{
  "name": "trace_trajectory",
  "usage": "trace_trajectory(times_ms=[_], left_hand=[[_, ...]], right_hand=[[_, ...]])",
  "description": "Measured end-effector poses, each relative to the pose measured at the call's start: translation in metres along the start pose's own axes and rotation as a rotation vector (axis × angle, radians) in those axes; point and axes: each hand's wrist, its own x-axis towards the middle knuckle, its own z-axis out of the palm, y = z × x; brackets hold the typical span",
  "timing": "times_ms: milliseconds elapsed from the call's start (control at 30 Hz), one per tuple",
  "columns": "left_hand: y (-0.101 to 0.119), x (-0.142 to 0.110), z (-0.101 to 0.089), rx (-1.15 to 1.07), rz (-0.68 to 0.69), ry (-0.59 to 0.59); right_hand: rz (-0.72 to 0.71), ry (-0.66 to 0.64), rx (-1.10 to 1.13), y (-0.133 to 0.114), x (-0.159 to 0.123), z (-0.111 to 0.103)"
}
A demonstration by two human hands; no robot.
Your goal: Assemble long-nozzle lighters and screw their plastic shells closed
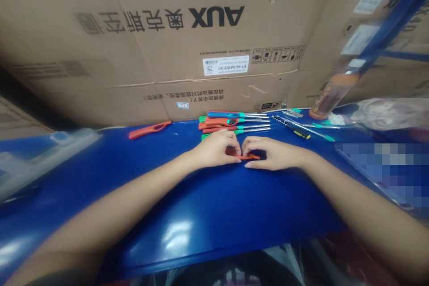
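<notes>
An orange lighter handle (250, 157) with an open trigger loop lies between my two hands, low over the blue table and partly covered by fingers. My left hand (217, 149) is closed around its left part, thumb below and fingers above. On the other side, my right hand (276, 154) curls its fingers and thumb about the right end. Just behind my left hand rests a pile of long lighters with metal stems, among them a blue lighter (223, 115) and an orange lighter (214, 121). Another orange lighter handle (149, 130), without a stem, sits apart at the left.
Metal stems with green ends (323, 136) and a black-and-yellow tool (296, 131) lie at the right. Behind them stand an orange-labelled bottle (331, 96) and a white plastic bag (392, 114). Large cardboard boxes (161, 58) wall off the blue table's (228, 214) back edge.
</notes>
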Motion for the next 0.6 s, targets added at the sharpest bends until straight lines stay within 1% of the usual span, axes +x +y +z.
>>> trace_trajectory(times_ms=[100,267,400,467,600], left_hand=[[-0.008,-0.001,-0.001,-0.036,-0.023,-0.003],[-0.029,-0.005,-0.009,-0.179,-0.202,-0.065],[-0.039,-0.005,-0.010,-0.205,-0.288,-0.074],[-0.039,-0.005,-0.010,-0.169,-0.301,-0.064],[-0.036,-0.005,-0.009,-0.084,-0.307,-0.082]], right_hand=[[0.046,0.043,-0.041,0.007,-0.001,-0.004],[0.027,0.160,-0.099,0.016,-0.003,-0.012],[0.035,0.235,-0.122,0.017,-0.004,-0.018],[0.063,0.309,-0.159,0.016,-0.005,-0.020],[0.160,0.533,-0.291,0.013,-0.006,-0.023]])
